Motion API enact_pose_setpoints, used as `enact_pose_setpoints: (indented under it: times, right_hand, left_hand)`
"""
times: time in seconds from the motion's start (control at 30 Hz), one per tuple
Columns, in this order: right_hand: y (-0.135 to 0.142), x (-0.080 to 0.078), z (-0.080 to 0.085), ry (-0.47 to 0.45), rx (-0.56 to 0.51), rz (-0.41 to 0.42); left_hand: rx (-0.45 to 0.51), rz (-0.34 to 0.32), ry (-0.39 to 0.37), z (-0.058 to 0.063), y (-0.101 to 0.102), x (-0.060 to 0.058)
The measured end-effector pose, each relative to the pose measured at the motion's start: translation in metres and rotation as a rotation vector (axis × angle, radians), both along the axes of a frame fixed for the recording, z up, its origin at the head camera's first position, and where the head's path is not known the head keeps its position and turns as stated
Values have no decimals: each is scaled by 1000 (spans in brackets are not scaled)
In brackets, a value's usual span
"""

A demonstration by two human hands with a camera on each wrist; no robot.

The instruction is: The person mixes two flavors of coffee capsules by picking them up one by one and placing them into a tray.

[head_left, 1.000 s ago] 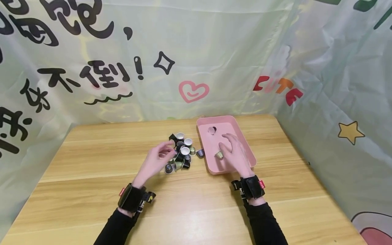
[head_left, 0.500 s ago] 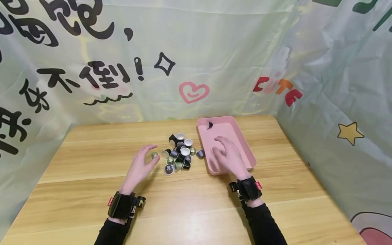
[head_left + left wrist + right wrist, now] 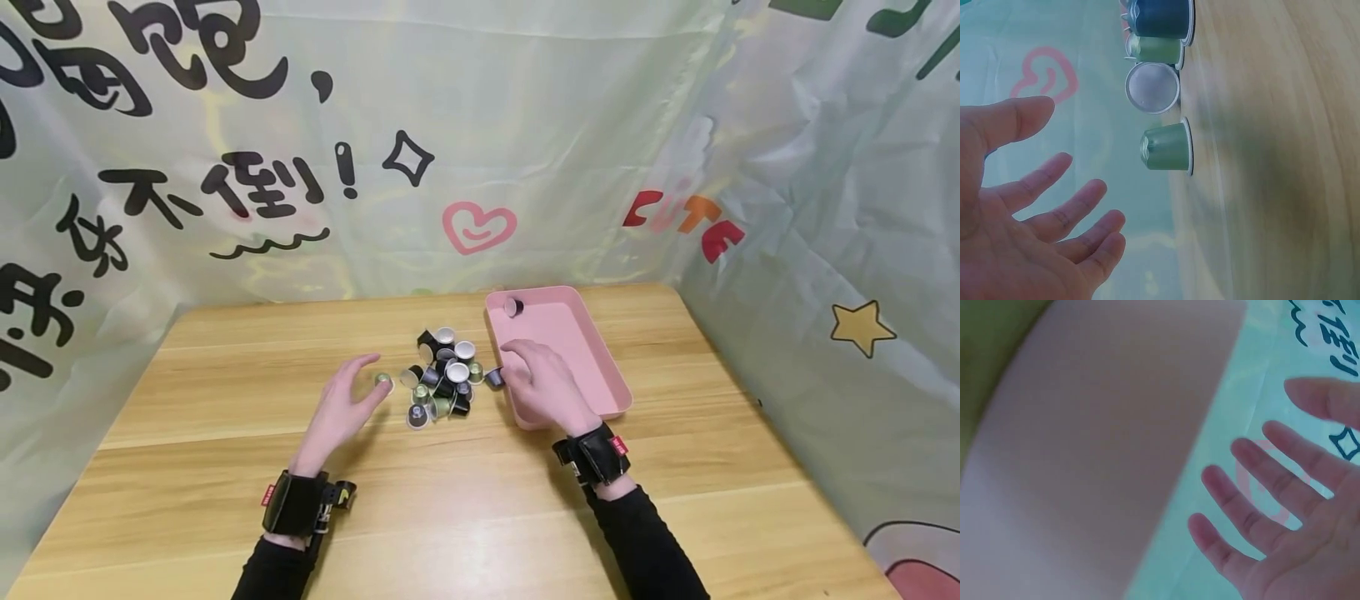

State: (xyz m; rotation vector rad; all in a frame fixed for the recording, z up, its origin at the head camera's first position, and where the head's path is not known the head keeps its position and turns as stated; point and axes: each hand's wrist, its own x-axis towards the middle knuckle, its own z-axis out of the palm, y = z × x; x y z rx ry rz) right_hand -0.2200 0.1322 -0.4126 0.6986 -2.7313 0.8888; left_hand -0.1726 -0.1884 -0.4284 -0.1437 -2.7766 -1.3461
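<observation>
Beside the pile of coffee capsules (image 3: 457, 372), my left hand (image 3: 341, 412) is spread with nothing in its fingers. A single green coffee capsule (image 3: 383, 381) stands apart from the pile, between thumb and fingers but not gripped. The left wrist view shows this green capsule (image 3: 1167, 147) upright on its rim, clear of the fingers. My right hand (image 3: 551, 387) hovers over the left side of the pink tray (image 3: 600, 367), fingers relaxed. Its fingertips are close to a dark blue-grey capsule (image 3: 494, 378) lying beside the tray; whether they touch it cannot be told.
Inside the tray's far left corner lies a dark capsule (image 3: 513, 307). Black, green and grey capsules in the pile lie at various angles, some showing pale lids. Printed cloth (image 3: 570, 167) hangs behind and to the right of the wooden table (image 3: 450, 517).
My left hand has drawn left from the pile and opened; a green capsule now stands apart there. My right hand let go of a pale green capsule over the tray and moved left.
</observation>
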Motion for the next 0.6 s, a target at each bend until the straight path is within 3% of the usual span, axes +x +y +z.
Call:
enact_pose_setpoints:
  times: [0.4,0.6]
  right_hand:
    - [-16,-9,3,-27,249,78]
    - [-22,-11,1,-5,300,98]
  left_hand:
    - [-10,-26,-16,-1,2,-1]
    - [-17,-32,-15,-2,1,0]
